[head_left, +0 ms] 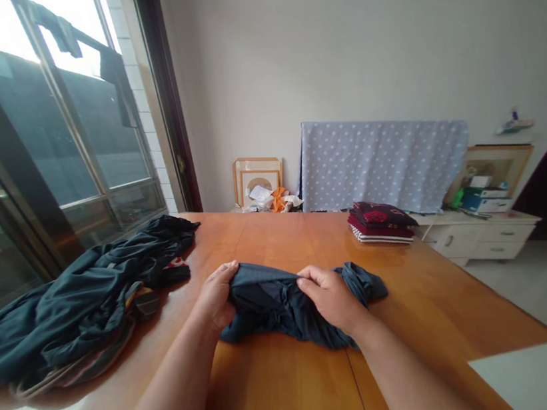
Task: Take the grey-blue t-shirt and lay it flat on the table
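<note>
A dark blue garment (286, 304) lies bunched on the wooden table in front of me; its exact kind does not show. My left hand (222, 297) grips its upper left edge, thumb on top. With thumb and fingers pinched, my right hand (329, 295) holds the same edge farther right. Between the two hands the edge is stretched fairly straight and raised a little. The rest of the cloth hangs in folds below it, and one crumpled end sticks out beyond my right hand.
A heap of dark clothes (85, 304) covers the table's left side. Folded maroon and striped clothes (381, 221) are stacked at the back right. A white sheet (538, 375) lies at the near right corner of the wooden table (288, 391). Beyond stands a white cabinet (484, 238).
</note>
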Demonstrator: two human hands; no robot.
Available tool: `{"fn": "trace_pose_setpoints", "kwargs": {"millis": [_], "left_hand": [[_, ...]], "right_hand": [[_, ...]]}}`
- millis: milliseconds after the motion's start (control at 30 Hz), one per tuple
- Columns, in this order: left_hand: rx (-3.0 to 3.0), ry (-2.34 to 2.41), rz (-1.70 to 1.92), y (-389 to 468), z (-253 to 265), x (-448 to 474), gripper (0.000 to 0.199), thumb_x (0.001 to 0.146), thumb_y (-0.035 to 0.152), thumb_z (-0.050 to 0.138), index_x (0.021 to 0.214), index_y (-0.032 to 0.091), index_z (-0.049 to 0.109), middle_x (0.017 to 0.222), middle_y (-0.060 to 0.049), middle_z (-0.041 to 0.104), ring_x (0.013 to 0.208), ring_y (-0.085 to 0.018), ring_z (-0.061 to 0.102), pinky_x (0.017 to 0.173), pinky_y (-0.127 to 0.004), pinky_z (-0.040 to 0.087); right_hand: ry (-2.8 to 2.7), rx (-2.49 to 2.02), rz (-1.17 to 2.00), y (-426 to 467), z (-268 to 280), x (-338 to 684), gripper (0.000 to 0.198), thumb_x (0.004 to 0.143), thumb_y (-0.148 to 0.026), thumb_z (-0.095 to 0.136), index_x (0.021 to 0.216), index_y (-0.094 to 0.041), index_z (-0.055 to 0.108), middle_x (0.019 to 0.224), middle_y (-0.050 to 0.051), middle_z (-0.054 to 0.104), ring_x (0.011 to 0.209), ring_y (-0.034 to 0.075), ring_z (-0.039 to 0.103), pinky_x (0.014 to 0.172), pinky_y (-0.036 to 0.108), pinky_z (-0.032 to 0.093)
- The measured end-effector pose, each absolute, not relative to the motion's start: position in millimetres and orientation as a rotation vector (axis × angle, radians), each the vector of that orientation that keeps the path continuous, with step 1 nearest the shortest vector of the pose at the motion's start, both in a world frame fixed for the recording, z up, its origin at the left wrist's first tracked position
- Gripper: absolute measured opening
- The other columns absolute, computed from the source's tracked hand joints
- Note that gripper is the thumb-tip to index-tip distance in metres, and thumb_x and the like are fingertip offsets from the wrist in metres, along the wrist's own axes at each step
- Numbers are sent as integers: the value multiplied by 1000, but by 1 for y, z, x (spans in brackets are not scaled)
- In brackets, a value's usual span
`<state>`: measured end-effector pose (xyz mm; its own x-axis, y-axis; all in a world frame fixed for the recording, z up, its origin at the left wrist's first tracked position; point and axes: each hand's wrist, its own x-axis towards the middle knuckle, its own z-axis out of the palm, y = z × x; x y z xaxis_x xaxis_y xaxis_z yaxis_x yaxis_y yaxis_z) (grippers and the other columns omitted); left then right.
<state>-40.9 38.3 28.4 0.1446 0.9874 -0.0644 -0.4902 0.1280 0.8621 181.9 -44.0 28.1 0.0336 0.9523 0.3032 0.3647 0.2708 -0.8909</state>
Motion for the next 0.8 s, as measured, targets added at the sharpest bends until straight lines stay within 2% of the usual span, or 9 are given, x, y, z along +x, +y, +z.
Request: {"fn": "trace_pose_setpoints", "kwargs": {"millis": [133, 233, 333, 400, 500, 633, 733, 800], "left_hand": [[1000, 957, 1301, 38, 24, -39, 35, 70, 45, 82, 83, 20, 61, 65, 4, 59, 57, -12, 54, 55, -23, 43], [1309, 1063, 1436, 29, 32, -33, 33, 75, 50, 79, 82, 20, 66, 75, 0, 65, 70, -14, 56, 65, -24, 43], [1531, 999, 1411, 16, 43, -29, 36, 81, 53, 72, 69, 20, 65, 68, -1, 62, 70, -16, 54, 66, -25, 40], [1610, 884, 1283, 9, 47, -27, 40, 85, 55, 66, 67, 20, 66, 64, -1, 60, 68, -17, 53, 66, -26, 40], [1673, 723, 1082, 2, 45, -23, 41, 87, 57, 63, 74, 18, 69, 68, -3, 61, 70, -17, 54, 67, -27, 41], [1629, 651, 879, 2, 36, -15, 34, 82, 50, 73, 77, 17, 66, 71, -1, 58, 66, -13, 50, 60, -24, 37], [1502, 653, 917, 7, 33, -15, 31, 83, 46, 73, 77, 17, 63, 70, 1, 56, 64, -11, 49, 59, -23, 37], [1358, 626, 976, 11, 33, -18, 30, 85, 45, 71, 78, 18, 61, 71, 1, 56, 65, -11, 50, 60, -23, 39]], "right_hand": [[-1096, -1038, 1072, -44, 37, 188, 29, 83, -52, 65, 85, -23, 62, 79, 1, 67, 81, 21, 62, 75, 30, 49], [-1008, -979, 1097, -44, 41, 187, 34, 76, -55, 72, 85, -22, 65, 87, 3, 70, 91, 23, 65, 84, 33, 51], [-1004, -1004, 1103, -43, 40, 186, 40, 75, -60, 73, 88, -23, 66, 88, 3, 71, 93, 24, 67, 85, 35, 53], [-1000, -993, 1135, -43, 39, 185, 41, 76, -61, 72, 90, -23, 67, 88, 3, 72, 93, 24, 67, 85, 36, 53], [-1001, -895, 1253, -45, 39, 180, 38, 78, -58, 73, 94, -23, 66, 92, 3, 73, 95, 23, 68, 87, 36, 53], [-1075, -783, 1390, -51, 43, 170, 36, 84, -52, 70, 104, -23, 66, 103, 4, 72, 102, 23, 66, 92, 36, 52], [-1169, -829, 1357, -52, 40, 168, 43, 80, -41, 76, 117, -25, 63, 108, 3, 71, 103, 20, 65, 94, 34, 50], [-1213, -914, 1283, -50, 35, 170, 43, 77, -36, 78, 116, -25, 64, 103, 1, 72, 99, 20, 66, 92, 33, 50]]}}
